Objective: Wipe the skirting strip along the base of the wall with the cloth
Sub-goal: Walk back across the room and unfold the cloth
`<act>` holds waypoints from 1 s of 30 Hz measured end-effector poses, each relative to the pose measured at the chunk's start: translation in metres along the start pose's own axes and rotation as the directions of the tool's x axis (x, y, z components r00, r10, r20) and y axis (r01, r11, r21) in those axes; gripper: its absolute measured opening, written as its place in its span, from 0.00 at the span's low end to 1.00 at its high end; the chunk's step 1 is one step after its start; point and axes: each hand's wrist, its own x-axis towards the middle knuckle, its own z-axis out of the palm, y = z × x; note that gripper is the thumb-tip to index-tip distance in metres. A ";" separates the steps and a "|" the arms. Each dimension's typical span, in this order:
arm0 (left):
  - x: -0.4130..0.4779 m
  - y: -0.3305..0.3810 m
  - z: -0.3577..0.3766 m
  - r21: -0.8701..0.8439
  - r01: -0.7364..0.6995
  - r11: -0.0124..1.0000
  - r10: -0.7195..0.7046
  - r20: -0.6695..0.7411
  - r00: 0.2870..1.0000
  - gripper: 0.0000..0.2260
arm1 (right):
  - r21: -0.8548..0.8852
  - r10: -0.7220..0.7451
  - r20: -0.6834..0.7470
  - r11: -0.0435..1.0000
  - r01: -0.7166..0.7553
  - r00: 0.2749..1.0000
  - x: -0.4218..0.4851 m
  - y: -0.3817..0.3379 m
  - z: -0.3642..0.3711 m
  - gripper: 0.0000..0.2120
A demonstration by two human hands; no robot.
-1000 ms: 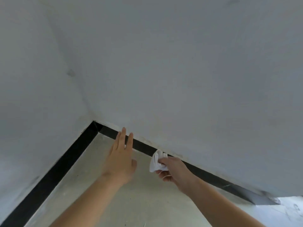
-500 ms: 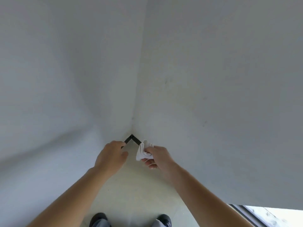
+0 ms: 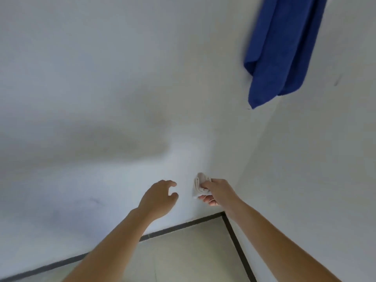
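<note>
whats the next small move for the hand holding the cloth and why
Probably lower the right hand so the cloth it grips meets the black skirting strip near the corner. The cloth shows against the white wall, above the strip and not on it, so no wiping can happen there.

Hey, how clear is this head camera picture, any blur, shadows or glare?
Head view: soft overall, motion blur smearing the blue towel; a broad diffuse shadow lies on the wall above and left of the left hand; no glare; the cloth in the right hand and the black skirting strip are readable.
</note>
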 end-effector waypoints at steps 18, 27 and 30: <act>-0.335 -0.278 -0.196 -0.412 0.499 0.762 -0.646 -0.533 0.546 0.18 | -0.202 -0.273 0.778 0.745 0.636 0.566 -0.152 -0.157 0.427 0.08; -0.522 -0.438 -0.258 -0.645 0.434 0.630 -0.769 -0.595 0.233 0.16 | -0.070 -0.282 0.877 0.728 0.683 0.390 -0.288 -0.162 0.686 0.10; -0.561 -0.488 -0.277 -0.657 0.433 0.616 -0.777 -0.597 0.199 0.16 | -0.057 -0.273 0.901 0.696 0.716 0.336 -0.316 -0.165 0.754 0.11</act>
